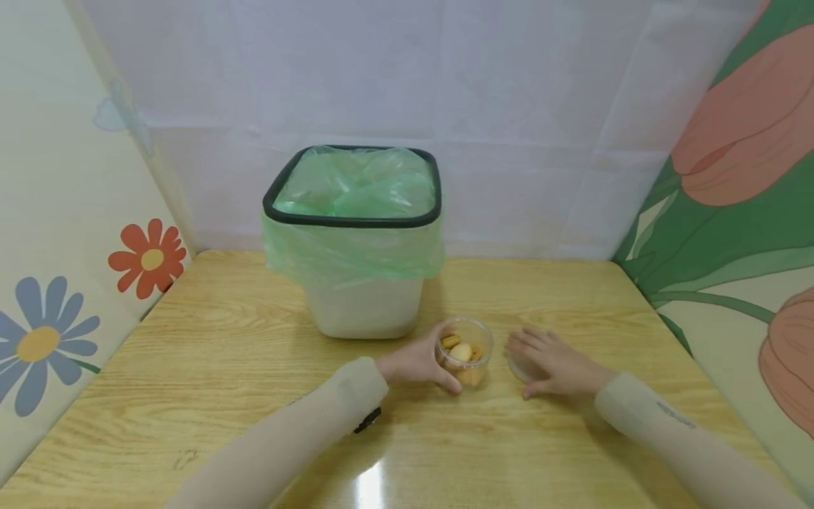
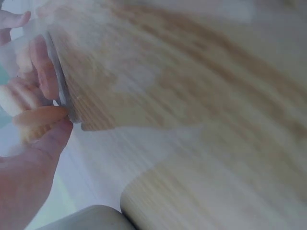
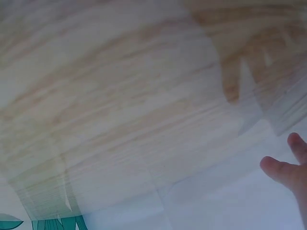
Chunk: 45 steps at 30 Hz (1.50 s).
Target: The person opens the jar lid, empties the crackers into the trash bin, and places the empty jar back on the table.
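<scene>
In the head view my left hand (image 1: 416, 360) grips a clear round plastic tub (image 1: 486, 346) at its left side, thumb near the front. Tan cookies (image 1: 462, 352) lie inside it, and the tub appears without a cover. The left wrist view shows the cookies (image 2: 41, 115) through the wall, with the left hand (image 2: 29, 177) around the tub. To the tub's right, my right hand (image 1: 559, 364) is spread low over the table, slightly blurred. A pale, clear round piece, perhaps a lid (image 1: 520, 369), shows partly under its fingers. The right wrist view catches only fingertips (image 3: 278, 168), held apart.
Behind my left hand stands a white bin (image 1: 369, 307) with a black rim (image 1: 350, 222) and a green bag liner (image 1: 356, 251). The wooden table (image 1: 222, 353) ends at a white cloth backdrop (image 1: 521, 127). Flower-printed panels flank both sides.
</scene>
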Each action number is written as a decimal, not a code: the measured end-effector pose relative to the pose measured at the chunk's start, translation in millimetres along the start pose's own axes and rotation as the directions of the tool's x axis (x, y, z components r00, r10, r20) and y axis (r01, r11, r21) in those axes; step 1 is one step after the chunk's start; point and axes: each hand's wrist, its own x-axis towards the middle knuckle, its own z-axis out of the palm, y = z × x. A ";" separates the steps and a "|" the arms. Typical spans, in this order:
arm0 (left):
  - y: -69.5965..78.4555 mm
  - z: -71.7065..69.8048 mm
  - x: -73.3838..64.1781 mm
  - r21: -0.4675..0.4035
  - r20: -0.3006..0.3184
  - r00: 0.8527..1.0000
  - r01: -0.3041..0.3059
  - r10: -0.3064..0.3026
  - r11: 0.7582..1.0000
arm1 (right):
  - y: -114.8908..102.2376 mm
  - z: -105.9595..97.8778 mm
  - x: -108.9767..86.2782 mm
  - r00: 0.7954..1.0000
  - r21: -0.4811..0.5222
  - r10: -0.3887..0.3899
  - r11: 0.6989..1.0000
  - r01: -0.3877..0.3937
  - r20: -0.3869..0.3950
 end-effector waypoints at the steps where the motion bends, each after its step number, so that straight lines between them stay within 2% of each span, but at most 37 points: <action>1: 0.1 0.1 -0.2 0.003 0.000 1.000 0.001 -0.001 1.000 | 0.3 0.1 -0.7 1.000 -0.008 -0.002 1.000 0.002 -0.012; 9: -0.9 -1.3 3.7 -0.028 0.000 1.000 -0.012 0.012 1.000 | -2.8 -6.5 -4.5 0.997 -0.025 -0.017 1.000 0.015 -0.075; 16: -0.7 -7.6 4.9 -0.020 -0.065 0.997 -0.047 0.046 0.999 | -5.6 -9.4 -4.6 0.996 -0.021 0.004 1.000 -0.006 -0.086; 21: 8.6 -11.1 -2.7 -0.024 -0.096 0.993 -0.072 0.069 0.997 | -8.9 -11.7 -4.7 0.996 -0.020 0.024 0.999 -0.026 -0.090; 28: 20.2 -11.2 -20.2 -0.049 -0.091 0.993 -0.079 0.075 0.996 | -12.5 -16.1 -3.3 0.993 -0.009 0.001 1.000 -0.002 -0.117; 34: 20.3 -13.5 -31.2 -0.038 -0.111 0.990 -0.092 0.087 0.995 | -14.6 -18.9 -2.1 0.990 -0.005 -0.021 1.000 0.020 -0.140; 45: 27.0 -25.2 -44.9 -0.058 -0.139 0.981 -0.145 0.136 0.988 | -18.9 -24.3 -1.2 0.990 0.030 0.011 1.000 -0.007 -0.138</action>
